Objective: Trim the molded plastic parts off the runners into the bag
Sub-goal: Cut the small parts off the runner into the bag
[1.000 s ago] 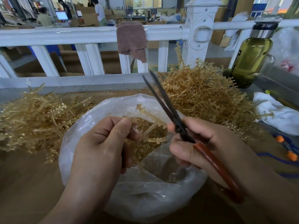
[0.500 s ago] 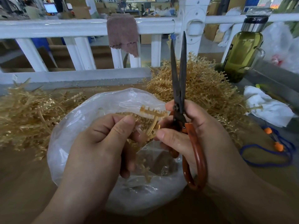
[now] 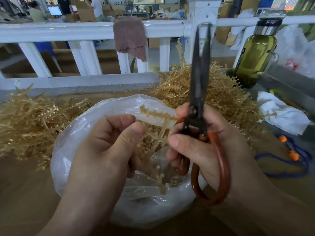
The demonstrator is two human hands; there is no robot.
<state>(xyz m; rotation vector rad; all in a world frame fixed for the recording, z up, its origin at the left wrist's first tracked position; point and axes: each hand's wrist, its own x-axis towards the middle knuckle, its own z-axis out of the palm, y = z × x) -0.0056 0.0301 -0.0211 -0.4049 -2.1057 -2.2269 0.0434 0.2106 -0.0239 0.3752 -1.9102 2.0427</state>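
— What is at the centre of the frame?

— A worker's left hand, fingers curled, pinches a tan runner between thumb and forefinger, directly above the open mouth of a clear plastic bag. One toothed branch sticks out toward upper left; another hangs down into the bag.

— And the right hand?

— Wrapped round the orange handles of the scissors, fingers through the loops. The dark blades point straight up, all but closed, with only a sliver of gap near the tips. Its thumb lies just beside the runner's stem; whether it touches I cannot tell.

— Where are the cut parts?

— A heap of small tan parts lies inside the bag, lower centre, on the brown table.

— Around it?

— Piles of runners: one pile at left, a taller pile at right behind the scissors. A white railing crosses the top, a brown cloth draped over it. At upper right stands a bottle of yellow-green liquid; below it, a white rag and a blue cord.
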